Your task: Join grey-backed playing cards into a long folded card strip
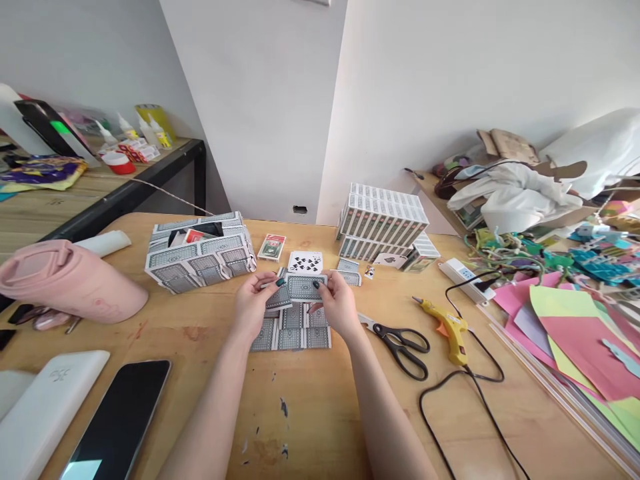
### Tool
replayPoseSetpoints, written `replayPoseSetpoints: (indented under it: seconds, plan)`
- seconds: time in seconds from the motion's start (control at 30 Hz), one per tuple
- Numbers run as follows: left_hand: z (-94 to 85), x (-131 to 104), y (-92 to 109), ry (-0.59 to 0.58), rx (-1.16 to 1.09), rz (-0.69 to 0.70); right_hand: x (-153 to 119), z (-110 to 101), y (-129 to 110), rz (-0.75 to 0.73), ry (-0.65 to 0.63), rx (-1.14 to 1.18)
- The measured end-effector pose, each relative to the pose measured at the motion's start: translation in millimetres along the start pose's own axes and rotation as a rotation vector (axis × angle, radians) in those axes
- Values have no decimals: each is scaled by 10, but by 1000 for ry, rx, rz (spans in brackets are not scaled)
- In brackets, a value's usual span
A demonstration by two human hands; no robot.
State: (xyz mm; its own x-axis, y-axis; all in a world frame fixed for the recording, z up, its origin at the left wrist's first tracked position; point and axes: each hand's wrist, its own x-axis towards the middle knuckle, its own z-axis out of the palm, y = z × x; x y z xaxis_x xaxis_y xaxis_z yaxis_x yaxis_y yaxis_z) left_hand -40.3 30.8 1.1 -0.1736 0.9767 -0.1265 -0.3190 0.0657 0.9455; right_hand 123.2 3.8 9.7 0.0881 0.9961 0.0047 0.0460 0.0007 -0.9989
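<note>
A grey-backed playing card (303, 289) lies sideways between my hands, pinched by my right hand (342, 305) at its right end. My left hand (253, 301) is closed at the edge of another playing card (281, 299), which is tilted. Below them a sheet of joined playing cards (291, 339), backs up, rests on the table. Just behind the held cards is a face-up spades card (306, 261). To the right of my right hand lie black-handled scissors (403, 343). My fingers partly hide the cards' edges.
A box covered in cards (200, 257) and stacked card packs (383, 223) stand at the back. A yellow glue gun (453, 333) with its cable, a power strip (465, 280) and coloured paper (575, 333) are at right. A pink tumbler (80, 280) and phone (120, 420) are at left.
</note>
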Motion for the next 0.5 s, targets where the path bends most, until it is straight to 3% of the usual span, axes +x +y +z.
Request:
replayPoseSetpoints:
  seconds: [0.23,0.5]
  plan:
    - [60,-13,-33,159,-131,26,-42,-35,-63,18,-178,-91]
    - [-22,3,-94,88,176,166,-69,-133,-84,38,-262,-219]
